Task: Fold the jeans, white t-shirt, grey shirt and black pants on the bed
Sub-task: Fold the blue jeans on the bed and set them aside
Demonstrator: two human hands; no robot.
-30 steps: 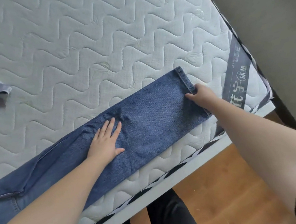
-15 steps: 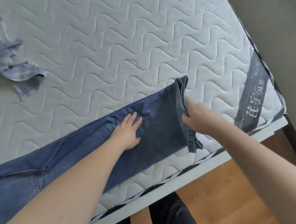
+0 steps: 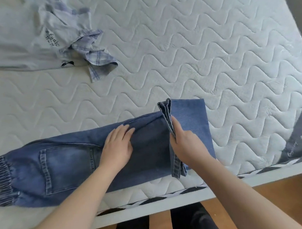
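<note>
Folding the jeans [image 3: 99, 161], and only partway through that: lying lengthwise along the near edge of the bed [image 3: 214, 52], with the elastic waistband at the far left of that edge and the leg ends being doubled back toward the middle. Pressing flat with the left hand [image 3: 117, 147], fingers straight and relaxed on the denim, pinning the legs near the fold line. Pinching the hems [image 3: 167, 118] with the right hand [image 3: 185, 144], fingers curled round the bunched cuff edges and holding them lifted, standing up off the cloth, above the doubled section. Judging the first fold as under way and not yet laid down; probably still needing the hems carried over toward the waistband and another fold after that. Lying unfolded toward the far left corner of the bed, well apart from the jeans: a white t-shirt [image 3: 10, 41] with small dark prints, and, crumpled against its right side, a pale checked shirt [image 3: 92, 53], presumably the grey shirt. Not showing on the bed at all: the black pants. Counting one pair of jeans, one t-shirt, one checked shirt, two hands; nothing finished yet, so three garments seemingly left after this one.
</note>
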